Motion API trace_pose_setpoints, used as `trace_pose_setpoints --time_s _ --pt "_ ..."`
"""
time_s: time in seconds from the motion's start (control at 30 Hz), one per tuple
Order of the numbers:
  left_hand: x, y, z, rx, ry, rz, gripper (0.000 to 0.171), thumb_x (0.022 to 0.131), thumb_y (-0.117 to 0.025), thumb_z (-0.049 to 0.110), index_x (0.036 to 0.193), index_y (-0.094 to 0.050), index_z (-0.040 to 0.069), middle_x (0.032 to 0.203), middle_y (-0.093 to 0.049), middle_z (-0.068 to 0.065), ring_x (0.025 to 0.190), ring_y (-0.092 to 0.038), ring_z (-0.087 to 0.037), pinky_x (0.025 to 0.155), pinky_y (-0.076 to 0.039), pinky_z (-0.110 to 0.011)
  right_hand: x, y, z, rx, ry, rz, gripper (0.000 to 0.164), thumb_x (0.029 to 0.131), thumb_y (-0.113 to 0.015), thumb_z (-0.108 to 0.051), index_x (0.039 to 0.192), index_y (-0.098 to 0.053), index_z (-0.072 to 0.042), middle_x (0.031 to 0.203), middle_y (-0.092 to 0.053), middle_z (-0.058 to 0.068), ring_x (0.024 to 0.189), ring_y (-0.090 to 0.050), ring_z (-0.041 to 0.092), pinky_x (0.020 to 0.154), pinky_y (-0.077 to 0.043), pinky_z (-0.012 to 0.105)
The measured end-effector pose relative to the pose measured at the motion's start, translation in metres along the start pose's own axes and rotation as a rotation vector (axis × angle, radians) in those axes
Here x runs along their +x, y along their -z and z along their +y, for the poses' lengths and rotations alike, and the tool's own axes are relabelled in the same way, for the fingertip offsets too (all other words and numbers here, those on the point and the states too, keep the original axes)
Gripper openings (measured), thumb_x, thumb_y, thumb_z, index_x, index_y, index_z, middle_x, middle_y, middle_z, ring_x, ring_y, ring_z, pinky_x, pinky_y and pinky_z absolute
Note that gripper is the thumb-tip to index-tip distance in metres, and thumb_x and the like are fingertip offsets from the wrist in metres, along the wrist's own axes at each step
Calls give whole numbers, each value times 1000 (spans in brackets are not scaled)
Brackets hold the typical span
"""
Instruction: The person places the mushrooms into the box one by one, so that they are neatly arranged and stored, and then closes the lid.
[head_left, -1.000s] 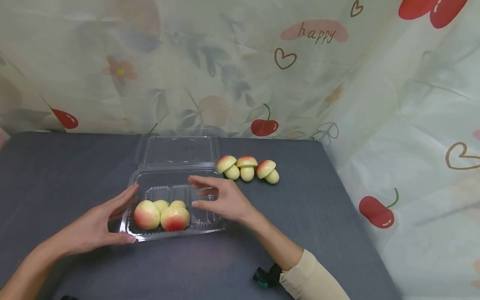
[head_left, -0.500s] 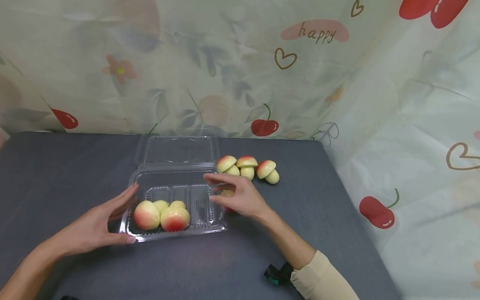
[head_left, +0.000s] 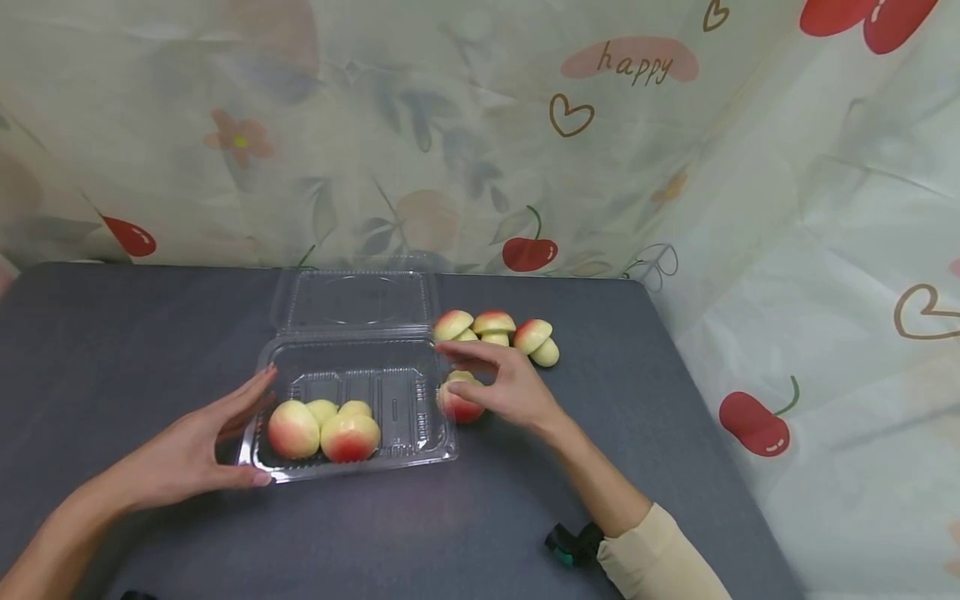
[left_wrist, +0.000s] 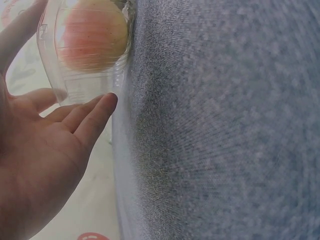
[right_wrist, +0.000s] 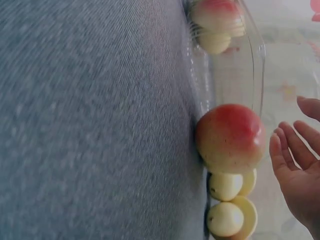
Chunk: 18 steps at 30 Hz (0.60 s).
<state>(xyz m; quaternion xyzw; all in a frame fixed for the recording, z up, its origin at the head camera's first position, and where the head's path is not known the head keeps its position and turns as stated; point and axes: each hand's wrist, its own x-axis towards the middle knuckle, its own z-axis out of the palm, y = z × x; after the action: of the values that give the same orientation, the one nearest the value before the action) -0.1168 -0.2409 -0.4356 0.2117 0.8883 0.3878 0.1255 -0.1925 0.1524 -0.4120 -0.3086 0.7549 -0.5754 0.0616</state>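
Observation:
An unlidded clear plastic clamshell box [head_left: 405, 458] lies on the dark table with its lid [head_left: 356, 300] folded back. Inside, at the left, are two mushroom-shaped pieces [head_left: 349, 437] with cream and red caps. My left hand [head_left: 195, 454] spans the box's left end, its fingers [left_wrist: 95, 120] extended against the wall and the thumb at the front corner. Beyond the right end sits another mushroom-shaped piece [right_wrist: 231, 137]. My right hand [head_left: 510, 392] hovers over it, thumb and fingers spread; a gap shows between fingertips and cap in the right wrist view.
Three more mushroom-shaped pieces [head_left: 493, 325] form a row behind the right hand, near the back edge. A patterned curtain [head_left: 480, 150] hangs behind the dark table [head_left: 420, 542] and along its right side. A black device [head_left: 573, 546] shows by the right wrist.
My right hand has drawn back to the right from over the box, baring the mushroom-shaped piece beside its right end. The left hand has stayed in place.

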Motion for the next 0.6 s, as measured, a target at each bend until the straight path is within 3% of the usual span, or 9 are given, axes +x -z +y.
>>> trace_pose_setpoints --time_s 0.23,0.6 --pt "0 0 1 1 3 2 122 71 -84 54 161 -9 22 162 -22 -20 133 -46 -41 92 -34 -5 -4 6 -17 3 -10 -15 47 84 -70 13 128 -56 17 128 -58 33 115 -56 52 98 -44 59" --pt "-1 0 0 -2 -15 16 120 72 -84 52 161 -10 22 162 -22 -17 133 -45 -40 93 -34 -5 -11 12 -13 -45 -95 -23 50 82 -71 13 129 -56 17 129 -57 33 115 -57 51 100 -43 59"
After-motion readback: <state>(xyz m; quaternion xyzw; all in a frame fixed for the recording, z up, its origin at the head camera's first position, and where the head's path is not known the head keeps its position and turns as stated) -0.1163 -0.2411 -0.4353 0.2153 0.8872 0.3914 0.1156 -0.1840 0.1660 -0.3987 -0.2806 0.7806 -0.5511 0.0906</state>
